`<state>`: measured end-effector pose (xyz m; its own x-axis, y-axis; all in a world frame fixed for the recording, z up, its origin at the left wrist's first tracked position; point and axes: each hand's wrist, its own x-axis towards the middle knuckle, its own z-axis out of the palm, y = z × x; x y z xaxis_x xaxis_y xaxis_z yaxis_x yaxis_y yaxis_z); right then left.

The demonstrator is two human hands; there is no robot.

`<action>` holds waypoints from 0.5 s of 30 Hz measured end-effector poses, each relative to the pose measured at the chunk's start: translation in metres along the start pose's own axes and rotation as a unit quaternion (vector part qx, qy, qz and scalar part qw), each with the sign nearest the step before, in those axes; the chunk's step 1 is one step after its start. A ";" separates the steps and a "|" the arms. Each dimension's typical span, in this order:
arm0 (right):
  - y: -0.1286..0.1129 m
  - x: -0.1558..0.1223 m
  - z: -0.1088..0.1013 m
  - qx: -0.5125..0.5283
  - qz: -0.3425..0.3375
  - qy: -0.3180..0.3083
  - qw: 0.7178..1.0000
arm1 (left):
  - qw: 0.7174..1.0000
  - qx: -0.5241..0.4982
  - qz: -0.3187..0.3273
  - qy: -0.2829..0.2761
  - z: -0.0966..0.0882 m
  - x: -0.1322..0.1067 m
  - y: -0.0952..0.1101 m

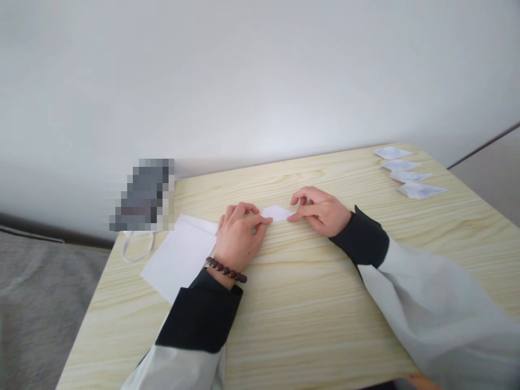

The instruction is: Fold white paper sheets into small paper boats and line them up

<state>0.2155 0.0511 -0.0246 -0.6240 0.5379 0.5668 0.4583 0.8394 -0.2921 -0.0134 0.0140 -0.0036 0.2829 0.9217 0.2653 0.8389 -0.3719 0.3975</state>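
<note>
A small folded piece of white paper [277, 213] lies on the light wooden table [309, 303], between my two hands. My left hand [239, 235] has its fingers curled and pinches the paper's left end with thumb and forefinger. My right hand [319, 210] pinches the right end, fingers bent. A dark bead bracelet [226, 270] sits on my left wrist. Both sleeves are black at the cuff and white further up.
A stack of flat white paper sheets [179, 257] lies left of my left hand. Several folded white paper pieces [408, 177] sit in a row at the table's far right corner. A blurred dark object [144, 194] and a white cord [136, 246] are at the far left edge. A pale wall stands behind.
</note>
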 end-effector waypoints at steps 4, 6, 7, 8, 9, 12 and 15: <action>0.007 -0.003 -0.007 -0.004 0.013 0.016 1.000 | 1.000 0.003 0.005 0.007 0.001 0.000 0.000; 0.007 -0.004 -0.008 0.003 0.014 0.023 1.000 | 1.000 0.003 0.008 0.006 0.001 0.000 -0.001; 0.006 -0.004 -0.007 0.006 0.015 0.025 1.000 | 1.000 0.001 0.010 0.004 0.001 0.000 -0.001; 0.005 -0.004 -0.006 0.008 0.017 0.027 0.999 | 1.000 -0.001 0.014 0.000 0.001 -0.001 -0.001; 0.003 -0.003 -0.005 0.009 0.018 0.028 0.999 | 1.000 -0.004 0.020 -0.003 0.001 -0.001 -0.002; -0.005 -0.001 0.001 0.003 0.003 0.016 1.000 | 0.999 -0.011 0.035 -0.006 0.000 0.000 -0.002; -0.009 0.002 0.005 -0.011 -0.015 -0.014 1.000 | 0.999 -0.008 0.037 -0.004 0.000 0.000 -0.003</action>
<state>0.2070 0.0446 -0.0248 -0.6553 0.5142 0.5533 0.4524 0.8538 -0.2576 -0.0154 0.0154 -0.0046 0.3477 0.8925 0.2875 0.8081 -0.4407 0.3908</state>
